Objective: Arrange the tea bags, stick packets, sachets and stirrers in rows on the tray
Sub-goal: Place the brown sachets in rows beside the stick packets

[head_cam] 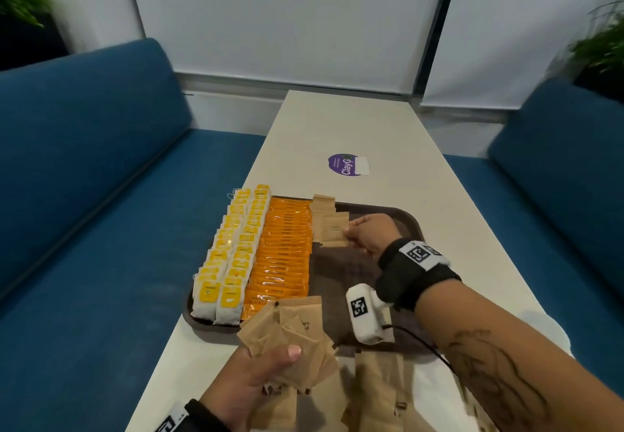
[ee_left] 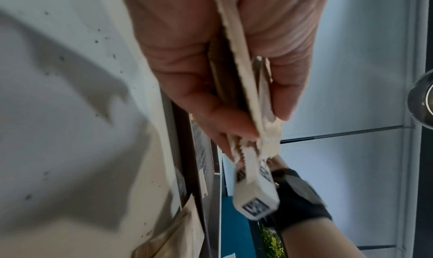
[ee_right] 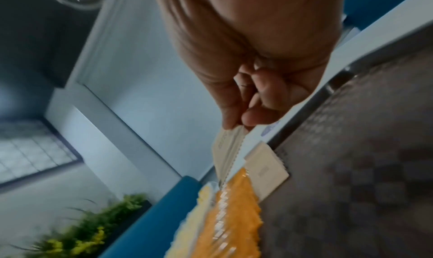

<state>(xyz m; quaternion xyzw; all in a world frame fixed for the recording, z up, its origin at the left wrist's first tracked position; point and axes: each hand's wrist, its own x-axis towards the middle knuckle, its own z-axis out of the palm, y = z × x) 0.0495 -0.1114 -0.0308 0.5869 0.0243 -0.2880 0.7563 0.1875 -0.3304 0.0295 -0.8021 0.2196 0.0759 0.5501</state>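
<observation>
Right hand (head_cam: 369, 234) pinches one flat brown paper sachet (head_cam: 334, 228) over the dark brown plastic tray (head_cam: 410, 225), far end.

Sachet hangs just beside the glossy orange stick packets (head_cam: 287, 246), above brown sachets already laid there (head_cam: 323, 202). Yellow-tagged white tea bags (head_cam: 229, 256) fill 2 rows along the tray's left edge. Left hand (head_cam: 256, 377) w/ fingers curled round a fanned bunch of brown sachets (head_cam: 290, 333) at the tray's near edge. More loose brown sachets (head_cam: 378, 391) on the white table (head_cam: 337, 121), near side.

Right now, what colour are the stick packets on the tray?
Orange stick packets, clearest in the head view.
</observation>
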